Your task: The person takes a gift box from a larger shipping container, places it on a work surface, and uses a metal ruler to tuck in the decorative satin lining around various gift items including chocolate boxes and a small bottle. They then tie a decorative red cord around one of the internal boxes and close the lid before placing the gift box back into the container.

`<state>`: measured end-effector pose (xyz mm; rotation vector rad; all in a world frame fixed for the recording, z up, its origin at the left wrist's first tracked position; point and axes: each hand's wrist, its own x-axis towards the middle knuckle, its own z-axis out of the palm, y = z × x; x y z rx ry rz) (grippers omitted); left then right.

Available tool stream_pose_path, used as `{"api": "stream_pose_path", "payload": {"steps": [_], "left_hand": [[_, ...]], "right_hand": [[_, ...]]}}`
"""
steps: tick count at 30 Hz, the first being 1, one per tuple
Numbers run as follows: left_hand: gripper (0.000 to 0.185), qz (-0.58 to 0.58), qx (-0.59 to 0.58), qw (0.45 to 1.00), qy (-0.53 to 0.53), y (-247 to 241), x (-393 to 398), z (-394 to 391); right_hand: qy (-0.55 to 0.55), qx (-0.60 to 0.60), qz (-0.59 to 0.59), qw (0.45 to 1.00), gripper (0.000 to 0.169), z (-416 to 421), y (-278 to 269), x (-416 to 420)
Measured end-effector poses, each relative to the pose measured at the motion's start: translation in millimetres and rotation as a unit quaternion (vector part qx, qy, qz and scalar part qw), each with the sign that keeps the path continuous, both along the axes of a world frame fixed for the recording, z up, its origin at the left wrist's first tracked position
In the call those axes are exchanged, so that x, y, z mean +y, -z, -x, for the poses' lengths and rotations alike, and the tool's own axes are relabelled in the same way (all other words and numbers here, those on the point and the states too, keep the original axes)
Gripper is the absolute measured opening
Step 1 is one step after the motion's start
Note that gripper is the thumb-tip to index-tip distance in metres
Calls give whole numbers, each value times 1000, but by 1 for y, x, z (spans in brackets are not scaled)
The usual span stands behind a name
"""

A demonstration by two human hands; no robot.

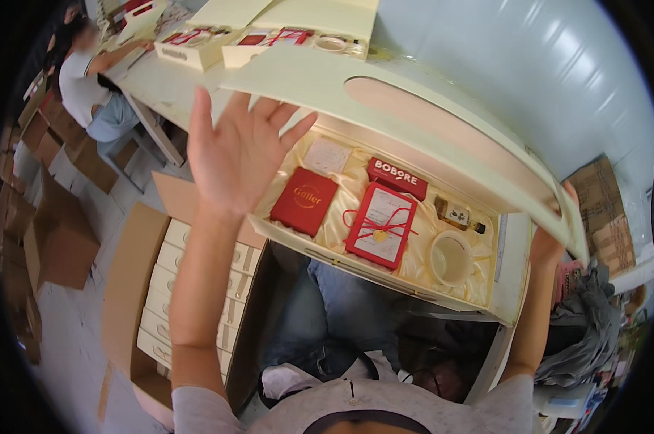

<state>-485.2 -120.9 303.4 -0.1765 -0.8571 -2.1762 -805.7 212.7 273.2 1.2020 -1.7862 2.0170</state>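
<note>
Before me on the table lies a cream gift box (316, 248), its lid (300, 73) raised and tilted over the back. Yellow satin (335, 214) lines it. Inside are a red box (305, 200), a pale square packet (327, 155), a dark red carton (397, 179), a card tied with red cord (384, 222), a small dark-capped bottle (457, 214) and a white cup (449, 259). My left hand (240, 152) is spread at the lid's left part, fingertips against its lower edge; whether they touch is unclear. At the lid's right end, my right hand (547, 247) grips the edge, partly hidden.
Two open filled gift boxes (194, 54) stand further along the table (159, 89). Left of my legs, a cardboard carton (134, 282) holds several cream boxes. A person (83, 76) sits at the far left among cartons. Grey plastic (582, 320) lies at right.
</note>
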Motion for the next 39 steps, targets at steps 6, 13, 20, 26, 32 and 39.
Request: {"api": "stream_pose_path", "payload": {"steps": [6, 13, 20, 26, 32, 39], "left_hand": [[54, 658, -301, 681, -109, 42, 64, 43], [46, 773, -285, 535, -186, 58, 81, 74], [44, 777, -305, 536, -125, 51, 83, 86], [41, 773, -324, 537, -95, 48, 81, 88], [27, 644, -259, 713, -99, 51, 59, 67], [20, 353, -258, 842, -316, 62, 9, -32]], "right_hand": [[-7, -66, 92, 994, 24, 26, -35, -54], [24, -49, 129, 990, 27, 23, -37, -72], [19, -55, 105, 993, 27, 31, -37, -68], [26, -72, 114, 991, 26, 33, -36, -69], [26, -11, 121, 992, 24, 22, -24, -46], [125, 227, -5, 966, 23, 8, 12, 10]]}}
